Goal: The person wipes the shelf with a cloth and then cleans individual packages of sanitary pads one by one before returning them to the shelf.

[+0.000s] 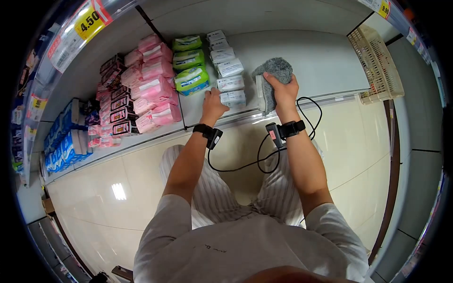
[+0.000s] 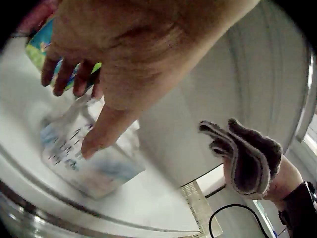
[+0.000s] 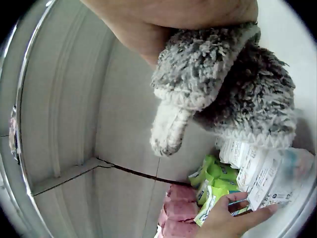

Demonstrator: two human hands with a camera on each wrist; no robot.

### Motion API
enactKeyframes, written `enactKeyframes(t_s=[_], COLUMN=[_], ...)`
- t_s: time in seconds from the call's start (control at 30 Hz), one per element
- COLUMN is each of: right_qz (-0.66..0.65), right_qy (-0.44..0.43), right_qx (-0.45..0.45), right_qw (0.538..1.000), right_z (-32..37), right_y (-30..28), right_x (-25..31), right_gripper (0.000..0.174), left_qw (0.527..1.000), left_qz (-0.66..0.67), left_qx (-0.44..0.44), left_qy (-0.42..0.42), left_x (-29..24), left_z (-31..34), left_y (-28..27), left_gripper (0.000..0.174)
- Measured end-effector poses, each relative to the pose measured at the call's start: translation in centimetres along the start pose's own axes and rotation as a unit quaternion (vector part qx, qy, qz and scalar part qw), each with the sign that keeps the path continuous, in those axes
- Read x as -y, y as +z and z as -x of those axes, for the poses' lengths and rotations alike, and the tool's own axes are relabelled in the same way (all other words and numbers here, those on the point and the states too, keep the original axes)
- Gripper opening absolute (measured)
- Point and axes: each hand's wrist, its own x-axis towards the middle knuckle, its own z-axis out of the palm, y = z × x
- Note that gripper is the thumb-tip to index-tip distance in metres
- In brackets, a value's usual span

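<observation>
In the head view my left hand (image 1: 214, 106) is at the front of a row of white soft packets (image 1: 230, 84). Its thumb rests against the face of the front packet (image 2: 74, 153), while the other fingers extend along the packet's left side, close to a green packet (image 2: 37, 52). My right hand (image 1: 283, 92) grips a folded grey fluffy cloth (image 1: 278, 69) with a pale edge, held over the shelf to the right of the row. The thumb lies across the cloth; the folds hang loose in the left wrist view.
Green packs (image 1: 190, 70), pink packs (image 1: 158, 85) and blue packs (image 1: 68, 141) line the shelf (image 1: 311, 56) to the left. A cream plastic basket (image 1: 377, 66) stands at the right end. Black cables (image 1: 236, 169) link the wrist cameras. Price rails curve overhead.
</observation>
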Motion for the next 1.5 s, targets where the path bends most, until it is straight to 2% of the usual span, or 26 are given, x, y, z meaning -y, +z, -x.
enactKeyframes(t_s=[0.03,0.07,0.13,0.17,0.2,0.27,0.3,0.4,0.47,0.57,0.63,0.7,0.8,0.87,0.9,0.97,1.1,1.43,1.5], right_qz=[0.001,0.002,0.003,0.009,0.014,0.003,-0.008,-0.028,-0.033,-0.040,-0.040,-0.041,-0.053,-0.051,-0.049,-0.063,-0.088,-0.075,-0.072], right_qy=[0.001,0.000,0.002,0.008,0.012,0.026,0.039,0.020,0.016,0.012,0.012,0.016,0.030,0.036,0.043,0.054,0.075,0.077,0.088], right_qx=[0.000,-0.001,-0.003,-0.003,-0.001,-0.003,-0.008,-0.014,-0.015,-0.020,-0.022,-0.030,-0.051,-0.076,-0.102,-0.089,-0.058,-0.034,-0.061], right_qw=[1.000,1.000,1.000,1.000,1.000,1.000,0.999,0.999,0.999,0.999,0.999,0.999,0.997,0.995,0.993,0.993,0.992,0.994,0.992], right_z=[0.0,0.0,0.2,0.3,0.4,0.4,0.3,0.5,0.2,-0.2,-0.5,-0.9,-1.2,-1.3,-1.4,-1.6,-1.4,-1.5,-1.3], right_y=[-0.1,-0.2,-0.2,-0.2,-0.1,0.1,0.2,0.4,0.2,-0.2,-0.5,-0.9,-1.1,-1.0,-1.0,-1.3,-1.3,-1.4,-1.5], right_x=[0.0,0.1,0.2,0.3,0.3,0.2,0.3,0.5,0.4,-0.1,-0.5,-0.8,-1.2,-1.3,-1.3,-1.3,-1.1,-0.7,-0.3], right_gripper=[0.054,0.054,0.054,0.050,0.047,0.046,0.046,0.045,0.045,0.044,0.044,0.056,0.065,0.059,0.053,0.054,0.063,0.064,0.063], left_qw=[0.998,0.998,0.997,0.995,0.995,0.989,0.989,0.992,0.998,0.997,0.997,0.997,0.997,0.994,0.994,0.992,0.991,0.994,0.993], left_qz=[-0.044,-0.043,-0.023,0.004,0.003,0.040,0.041,0.030,0.028,0.013,0.024,0.036,0.040,-0.030,-0.030,-0.069,-0.058,-0.035,-0.034], left_qx=[0.001,0.003,-0.065,-0.102,-0.103,-0.117,-0.119,-0.076,-0.025,-0.023,-0.021,-0.020,-0.024,-0.007,-0.008,0.012,0.007,0.010,0.014], left_qy=[-0.050,-0.051,-0.047,-0.007,-0.009,0.079,0.078,0.095,0.040,0.075,0.067,0.058,0.054,0.108,0.108,0.109,0.123,0.107,0.116], left_x=[-1.6,-2.4,-2.9,-2.3,-1.7,-0.4,0.0,0.2,-0.5,0.3,0.2,0.1,-0.1,-0.3,-0.7,-1.6,-1.2,-1.3,-1.8], left_z=[0.2,-0.1,-1.1,-1.5,-1.9,-2.7,-3.0,-3.5,-3.4,-3.7,-3.9,-4.0,-4.1,-4.1,-4.0,-3.7,-3.6,-3.9,-3.8], left_y=[-1.4,-2.1,-2.9,-2.8,-2.4,-1.8,-1.6,-1.5,-1.7,-0.6,-0.6,-0.5,-0.7,-1.1,-1.3,-1.8,-1.6,-1.2,-1.3], left_gripper=[0.054,0.054,0.051,0.045,0.045,0.042,0.042,0.045,0.048,0.048,0.050,0.051,0.050,0.052,0.052,0.054,0.057,0.055,0.055])
